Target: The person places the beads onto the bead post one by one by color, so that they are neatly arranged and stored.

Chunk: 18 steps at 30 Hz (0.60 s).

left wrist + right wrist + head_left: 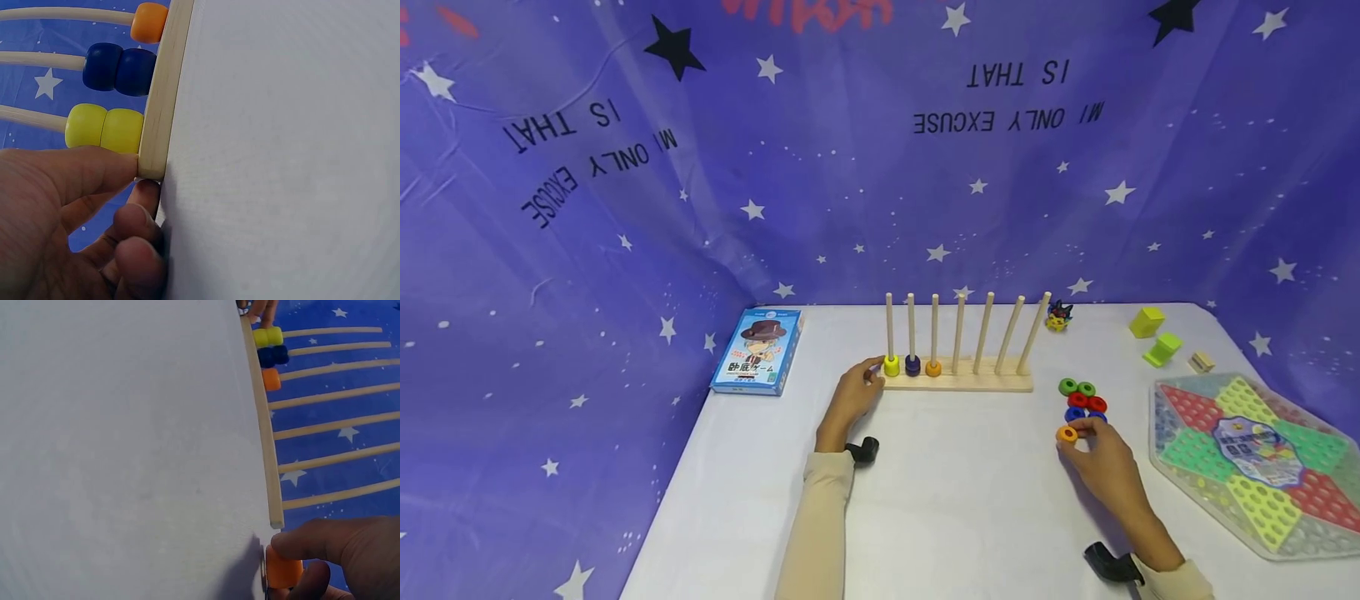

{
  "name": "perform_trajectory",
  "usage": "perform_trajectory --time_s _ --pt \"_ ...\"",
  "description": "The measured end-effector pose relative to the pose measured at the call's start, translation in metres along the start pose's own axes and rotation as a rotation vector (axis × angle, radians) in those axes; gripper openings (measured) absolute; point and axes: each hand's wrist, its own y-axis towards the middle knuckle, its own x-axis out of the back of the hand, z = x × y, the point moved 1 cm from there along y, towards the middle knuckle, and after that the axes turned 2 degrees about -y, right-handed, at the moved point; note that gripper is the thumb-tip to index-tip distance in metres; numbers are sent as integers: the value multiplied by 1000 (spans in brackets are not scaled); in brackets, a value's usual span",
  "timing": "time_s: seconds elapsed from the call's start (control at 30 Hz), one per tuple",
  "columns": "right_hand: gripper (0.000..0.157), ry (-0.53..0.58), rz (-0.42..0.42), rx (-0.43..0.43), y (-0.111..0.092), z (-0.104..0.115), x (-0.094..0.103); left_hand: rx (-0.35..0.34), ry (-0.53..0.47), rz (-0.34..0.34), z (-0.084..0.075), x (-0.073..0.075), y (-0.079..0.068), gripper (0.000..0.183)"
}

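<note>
A wooden peg rack (955, 382) with several upright pegs stands on the table. Its left pegs carry two yellow beads (103, 128), two dark blue beads (119, 69) and one orange bead (149, 22). My left hand (856, 393) holds the left end of the rack's base, thumb and fingers at its corner beside the yellow beads. Right of the rack, my right hand (1105, 468) pinches another orange bead (284, 567) between thumb and fingers, low over the table. Just beyond it lie green beads (1068, 387), red beads (1097, 404) and blue beads (1076, 413), the blue ones partly hidden.
A blue card-game box (758, 352) lies at the left. On the right is a hexagonal Chinese checkers set (1258, 458), with yellow-green blocks (1163, 349) and a small wooden block (1202, 361) behind. A small figurine (1058, 316) stands near the rack's right end.
</note>
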Motion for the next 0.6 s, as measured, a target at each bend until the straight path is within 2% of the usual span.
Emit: perform_trajectory --time_s 0.17,0.3,0.47,0.6 --pt "39 20 1 6 2 4 8 2 5 5 -2 -1 1 43" --pt "38 51 -32 52 12 18 17 0 -1 5 0 0 1 42" --pt "35 77 -77 120 29 51 32 -8 4 5 4 -1 3 42" --pt "40 118 -76 158 45 88 48 -12 2 4 5 -2 4 42"
